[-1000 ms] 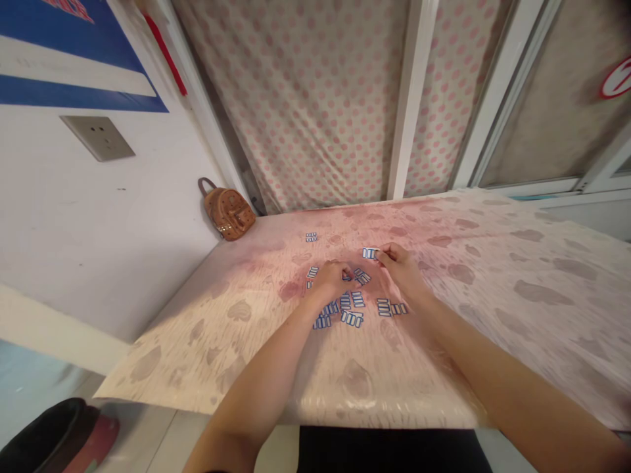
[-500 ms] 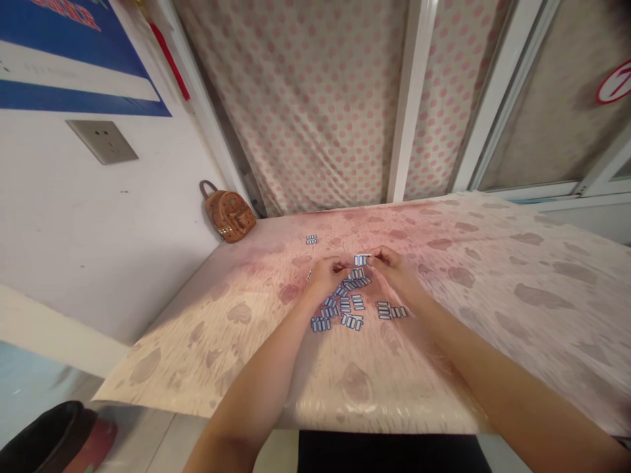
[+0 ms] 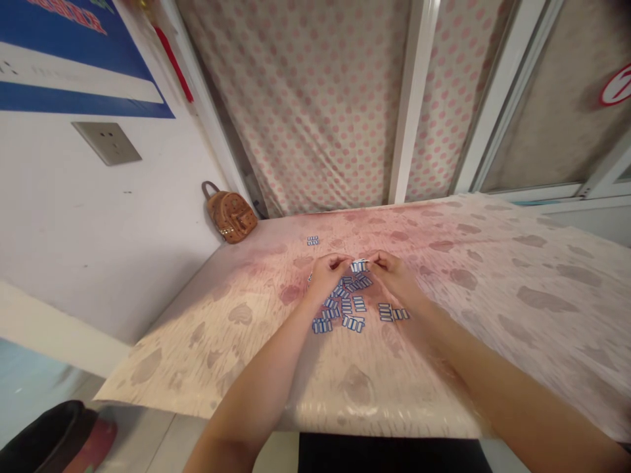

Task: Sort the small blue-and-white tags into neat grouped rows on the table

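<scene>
Both my hands are over the table, close together behind a loose pile of small white cards [image 3: 346,304] with blue-edged stripes. My right hand [image 3: 392,269] is closed in a pinch on the right end of one such striped card [image 3: 359,266], held up off the pile. At the left end of this card are the pinched fingertips of my left hand [image 3: 329,270]; they appear to grip it too. Cards in the pile overlap at various angles. Part of another card peeks out beside my left hand, mostly covered.
A separate striped card group [image 3: 313,241] lies farther back. A few cards [image 3: 393,313] are right of the pile. A brown mini backpack [image 3: 231,215] rests against the wall at the table's back left corner. The patterned tablecloth [image 3: 473,341] hangs over the front edge.
My right hand has brought its card slightly left and down, towards my left hand. The gap between my fingertips has narrowed, and a card at the pile's top no longer shows separately.
</scene>
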Demonstrator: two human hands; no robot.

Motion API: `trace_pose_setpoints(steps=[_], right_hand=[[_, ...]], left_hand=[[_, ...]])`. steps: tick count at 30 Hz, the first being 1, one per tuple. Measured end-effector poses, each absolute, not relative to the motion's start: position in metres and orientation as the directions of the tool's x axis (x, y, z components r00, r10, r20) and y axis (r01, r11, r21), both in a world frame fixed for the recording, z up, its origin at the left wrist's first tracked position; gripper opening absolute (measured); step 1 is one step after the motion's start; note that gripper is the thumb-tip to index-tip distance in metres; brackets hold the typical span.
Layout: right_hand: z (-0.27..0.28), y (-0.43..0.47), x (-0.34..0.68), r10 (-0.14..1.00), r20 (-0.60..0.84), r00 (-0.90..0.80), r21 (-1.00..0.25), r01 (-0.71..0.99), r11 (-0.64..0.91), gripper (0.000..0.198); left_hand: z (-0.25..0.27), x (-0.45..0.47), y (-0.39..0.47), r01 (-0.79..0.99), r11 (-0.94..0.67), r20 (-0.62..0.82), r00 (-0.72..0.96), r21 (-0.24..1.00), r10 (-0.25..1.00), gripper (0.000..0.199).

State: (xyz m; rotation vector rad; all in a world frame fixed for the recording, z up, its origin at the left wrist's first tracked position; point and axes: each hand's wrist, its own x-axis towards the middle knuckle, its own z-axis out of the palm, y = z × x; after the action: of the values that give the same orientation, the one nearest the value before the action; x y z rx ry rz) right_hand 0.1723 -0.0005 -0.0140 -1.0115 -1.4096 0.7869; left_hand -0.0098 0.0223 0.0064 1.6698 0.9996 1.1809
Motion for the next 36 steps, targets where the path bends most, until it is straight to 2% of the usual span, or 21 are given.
trace_pose_setpoints(steps=[8,24,36], right_hand=[[-0.009,-0.003,0.172,0.899,0.428,0.094,-0.896,0.175,0.409,0.017],[-0.013,-0.002,0.171,0.899,0.430,0.086,-0.893,0.191,0.408,0.018],[-0.020,0.006,0.172,0.907,0.414,0.072,-0.904,0.147,0.401,0.021]], left_hand=[[0.004,-0.003,0.016,0.062,-0.164,0.138,0.302,0.985,0.943,0.027],[0.004,-0.001,0.015,0.059,-0.153,0.127,0.320,0.986,0.939,0.029],[0.009,-0.002,0.014,0.020,-0.062,0.053,0.300,0.998,0.952,0.017]])
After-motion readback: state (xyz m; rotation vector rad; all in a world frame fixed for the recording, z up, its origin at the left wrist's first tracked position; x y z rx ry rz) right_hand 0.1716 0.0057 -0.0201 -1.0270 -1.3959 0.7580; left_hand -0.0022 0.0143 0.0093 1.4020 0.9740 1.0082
